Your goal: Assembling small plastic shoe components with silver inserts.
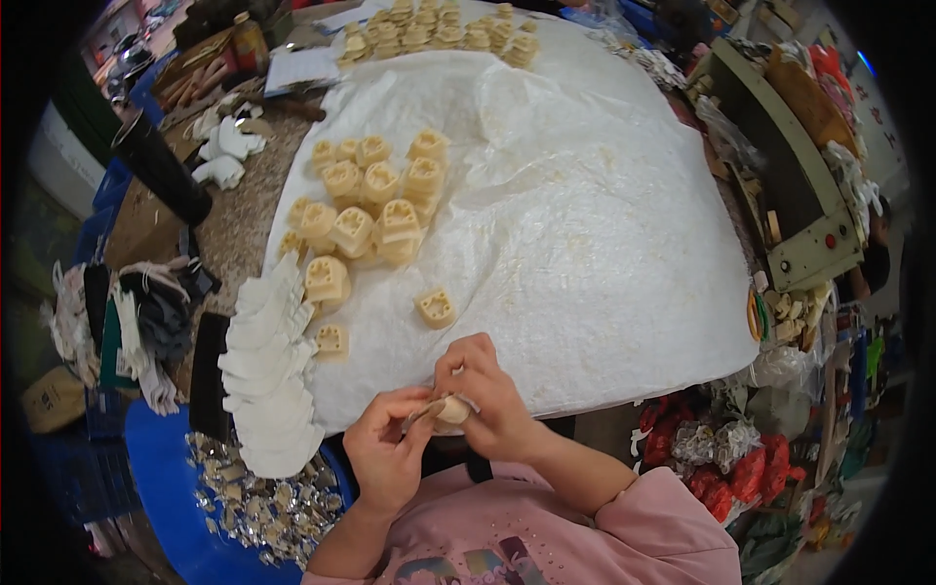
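At the frame's lower centre, the left hand (386, 450) and right hand (495, 405) pinched a small cream piece (453, 410) by the lower edge of the white-covered desk (585, 292); steady support and light fingertip pressure seemed wise.

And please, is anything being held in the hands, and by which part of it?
Yes, a small cream piece. The left hand holds its left side and the right hand its right; fingers hide the exact contact.
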A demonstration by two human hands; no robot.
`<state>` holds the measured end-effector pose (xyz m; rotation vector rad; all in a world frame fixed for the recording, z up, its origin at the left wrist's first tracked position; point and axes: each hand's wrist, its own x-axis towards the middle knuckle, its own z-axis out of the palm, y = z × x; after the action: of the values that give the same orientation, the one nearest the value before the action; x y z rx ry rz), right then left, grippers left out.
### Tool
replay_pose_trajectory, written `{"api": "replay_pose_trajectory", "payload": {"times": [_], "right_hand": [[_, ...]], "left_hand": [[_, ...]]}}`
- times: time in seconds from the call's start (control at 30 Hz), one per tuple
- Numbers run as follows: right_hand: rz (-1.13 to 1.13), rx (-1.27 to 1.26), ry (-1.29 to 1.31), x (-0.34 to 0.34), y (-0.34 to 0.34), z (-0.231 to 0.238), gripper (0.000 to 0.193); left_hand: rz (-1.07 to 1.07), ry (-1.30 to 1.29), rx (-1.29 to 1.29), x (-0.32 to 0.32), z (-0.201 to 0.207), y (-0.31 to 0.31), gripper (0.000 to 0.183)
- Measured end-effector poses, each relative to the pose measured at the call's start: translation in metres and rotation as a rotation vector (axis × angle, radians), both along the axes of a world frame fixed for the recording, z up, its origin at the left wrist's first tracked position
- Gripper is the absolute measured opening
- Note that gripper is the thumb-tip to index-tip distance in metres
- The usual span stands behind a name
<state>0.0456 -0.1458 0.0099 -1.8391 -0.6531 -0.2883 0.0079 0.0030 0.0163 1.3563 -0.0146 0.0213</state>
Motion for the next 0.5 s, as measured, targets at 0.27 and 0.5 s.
{"api": "replay_pose_trajectory", "payload": {"times": [0.27,0.5], "right_hand": [[0.242,0.435,0.392,-0.004,-0.012,-0.004,0.028],[0.369,0.297,0.601,0.009,-0.022,-0.003,0.043]], "left_hand": [[0.056,-0.432,0.507,0.010,0.002,0.015,0.010],[-0.012,-0.605,0.567,0.005,-0.002,0.016,0.014]]}}
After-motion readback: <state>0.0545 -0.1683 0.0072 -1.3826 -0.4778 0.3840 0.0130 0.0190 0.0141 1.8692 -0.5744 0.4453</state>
